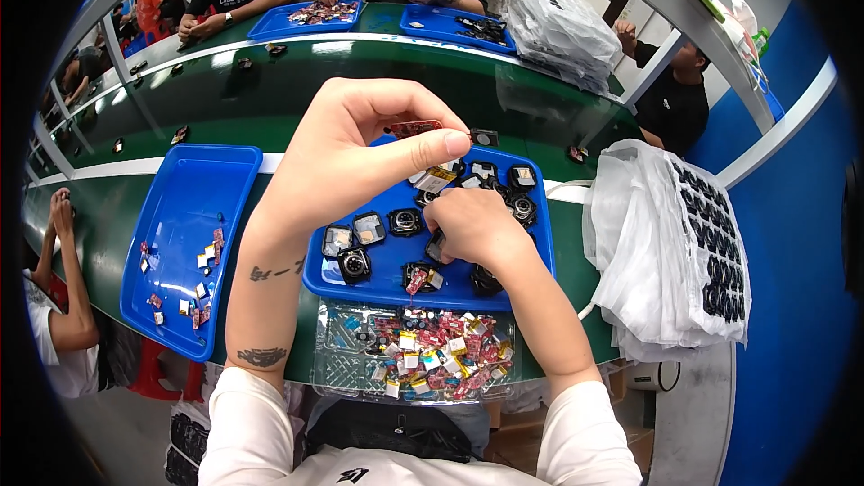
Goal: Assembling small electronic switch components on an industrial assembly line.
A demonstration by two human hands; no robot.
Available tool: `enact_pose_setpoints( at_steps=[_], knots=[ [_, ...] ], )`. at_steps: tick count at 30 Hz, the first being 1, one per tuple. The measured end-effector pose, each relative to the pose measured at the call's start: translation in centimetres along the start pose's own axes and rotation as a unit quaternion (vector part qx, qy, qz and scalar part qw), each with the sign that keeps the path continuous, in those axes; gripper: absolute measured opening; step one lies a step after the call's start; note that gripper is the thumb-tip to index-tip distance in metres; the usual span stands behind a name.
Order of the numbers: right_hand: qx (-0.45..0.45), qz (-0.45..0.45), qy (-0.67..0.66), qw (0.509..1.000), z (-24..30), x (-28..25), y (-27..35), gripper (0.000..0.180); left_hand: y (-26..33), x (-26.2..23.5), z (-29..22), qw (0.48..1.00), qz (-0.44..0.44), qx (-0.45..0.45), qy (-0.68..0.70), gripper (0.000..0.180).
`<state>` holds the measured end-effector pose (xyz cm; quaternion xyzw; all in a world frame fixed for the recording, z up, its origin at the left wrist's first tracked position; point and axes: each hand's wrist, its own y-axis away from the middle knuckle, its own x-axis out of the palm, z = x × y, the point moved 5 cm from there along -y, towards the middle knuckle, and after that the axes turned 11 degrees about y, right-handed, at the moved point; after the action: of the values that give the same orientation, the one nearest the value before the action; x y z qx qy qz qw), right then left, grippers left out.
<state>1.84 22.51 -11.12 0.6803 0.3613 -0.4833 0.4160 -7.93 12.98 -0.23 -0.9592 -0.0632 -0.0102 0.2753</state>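
Within blue tray rim [378, 296], right hand [480, 227], left hand [371, 148] above

The left forearm [261, 310], with dark tattoos, reaches farther forward than the right forearm [551, 319], which angles inward. The left hand [364, 148] bends right at the wrist, thumb [418, 153] straight, fingers arched above it, their tips meeting in a pinch. The right hand [479, 223] points left, back upward, its fingers curled. White sleeves [585, 432] cover both upper arms.
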Motion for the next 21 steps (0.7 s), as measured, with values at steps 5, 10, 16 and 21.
enact_pose_setpoints(
  at_steps=[5,10,16,21],
  knots=[
    [-0.082,-0.119,-0.108,0.984,-0.2,-2.1,0.3,0.022,0.2,-0.3,-0.1,1.0,-0.021,-0.016,0.01,0.011],
    [-0.07,-0.248,-0.625,0.737,-2.6,-5.0,1.3,0.015,0.2,-0.5,-0.1,0.999,-0.032,-0.005,-0.018,0.011],
    [-0.015,-0.339,-0.624,0.704,-3.6,-6.8,3.1,0.022,0.1,0.2,1.0,0.978,-0.066,-0.008,-0.198,0.013],
    [-0.011,-0.359,-0.59,0.723,-3.5,-6.8,3.9,0.022,-0.1,0.4,1.0,0.955,-0.104,-0.005,-0.277,0.016]
  ],
)
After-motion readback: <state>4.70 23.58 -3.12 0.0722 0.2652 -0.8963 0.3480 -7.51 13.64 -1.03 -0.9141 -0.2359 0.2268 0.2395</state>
